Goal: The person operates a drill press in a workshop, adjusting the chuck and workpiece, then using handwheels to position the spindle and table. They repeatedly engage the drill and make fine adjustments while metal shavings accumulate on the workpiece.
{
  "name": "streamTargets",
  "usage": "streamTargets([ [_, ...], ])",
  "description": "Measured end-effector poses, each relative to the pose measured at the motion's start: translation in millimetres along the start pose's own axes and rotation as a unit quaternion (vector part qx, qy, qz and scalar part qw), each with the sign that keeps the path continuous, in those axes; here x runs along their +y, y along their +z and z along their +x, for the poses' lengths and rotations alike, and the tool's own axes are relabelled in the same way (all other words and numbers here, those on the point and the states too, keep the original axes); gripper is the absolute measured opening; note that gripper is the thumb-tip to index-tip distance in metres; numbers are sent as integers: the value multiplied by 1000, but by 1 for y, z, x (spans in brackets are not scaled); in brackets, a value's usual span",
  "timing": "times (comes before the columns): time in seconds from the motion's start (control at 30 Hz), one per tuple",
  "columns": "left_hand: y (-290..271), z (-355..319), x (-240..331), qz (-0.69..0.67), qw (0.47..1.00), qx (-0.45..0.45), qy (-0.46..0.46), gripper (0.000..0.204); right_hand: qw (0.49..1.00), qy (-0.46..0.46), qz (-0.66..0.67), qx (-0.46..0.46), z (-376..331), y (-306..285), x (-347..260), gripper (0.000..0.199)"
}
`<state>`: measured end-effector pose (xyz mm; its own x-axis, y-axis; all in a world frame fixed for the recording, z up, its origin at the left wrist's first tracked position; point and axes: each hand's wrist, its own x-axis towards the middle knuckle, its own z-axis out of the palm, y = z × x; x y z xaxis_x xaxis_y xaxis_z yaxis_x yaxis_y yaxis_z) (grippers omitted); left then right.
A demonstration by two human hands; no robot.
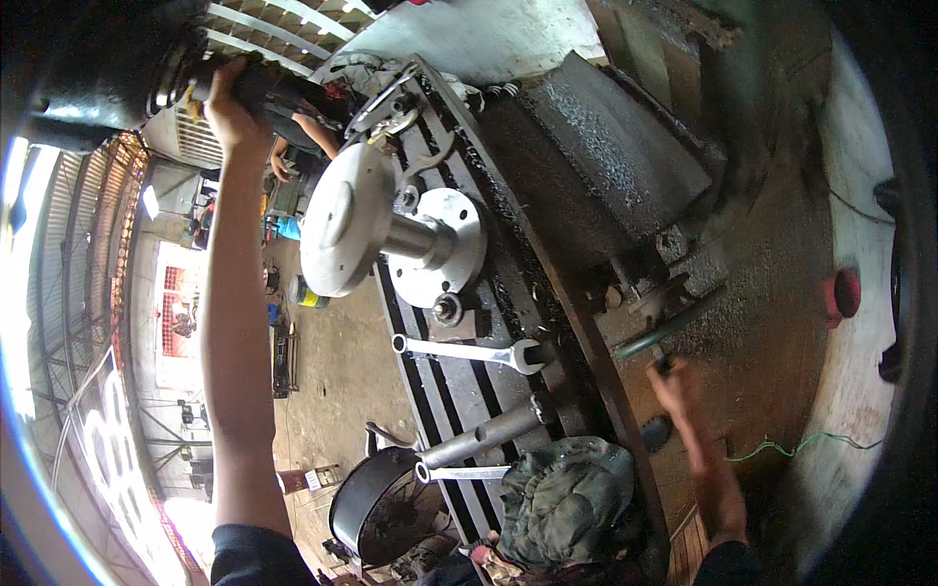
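My left hand [234, 109] is raised at the upper left, its fingers wrapped round a dark part of the black machine head [107, 73]; their far side is hidden. Lower right, my right hand [672, 387] closes on the black knob of a crank handle [667, 365], beside a dark green bar [650, 340]; it is slightly blurred. Between my arms, a shiny flanged metal workpiece [344, 220] with a round disc and shaft stands on the slotted machine table [464, 376]. A nut on a stud [447, 310] sits close to its drilled flange.
Across the table lie a combination wrench [459, 350], a steel bar [479, 438], a second wrench [464, 474] and a crumpled dark cloth [569, 500]. Metal chips cover a tray [606, 146] beyond. A black drum [366, 508] stands left of the table; another person's arm [315, 132] shows behind.
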<state>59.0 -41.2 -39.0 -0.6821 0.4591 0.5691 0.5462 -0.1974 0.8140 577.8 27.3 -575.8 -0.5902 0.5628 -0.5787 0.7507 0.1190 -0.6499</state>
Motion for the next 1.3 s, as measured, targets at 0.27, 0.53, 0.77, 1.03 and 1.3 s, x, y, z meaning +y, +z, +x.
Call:
streamTargets([
  [0.27, 6, -2, -3, -4, 1000, -21, 8, 25, 994, -65, -91, 15, 91, 93, 86, 53],
  [0.53, 11, -9, -4, 108, 993, 16, 49, 28, 994, 11, 108, -11, -54, -111, 98, 23],
  [0.77, -1, -4, -5, 56, 993, -102, 6, 53, 950, -62, 177, 252, -260, -175, 27, 14],
  [1.03, -147, -189, 69, -15, 979, -202, 14, 45, 920, -150, 150, 330, -415, -119, -136, 18],
  [1.3, -348, -412, 84, 114, 940, -281, -154, 30, 945, -279, -83, 149, -437, 12, -272, 19],
])
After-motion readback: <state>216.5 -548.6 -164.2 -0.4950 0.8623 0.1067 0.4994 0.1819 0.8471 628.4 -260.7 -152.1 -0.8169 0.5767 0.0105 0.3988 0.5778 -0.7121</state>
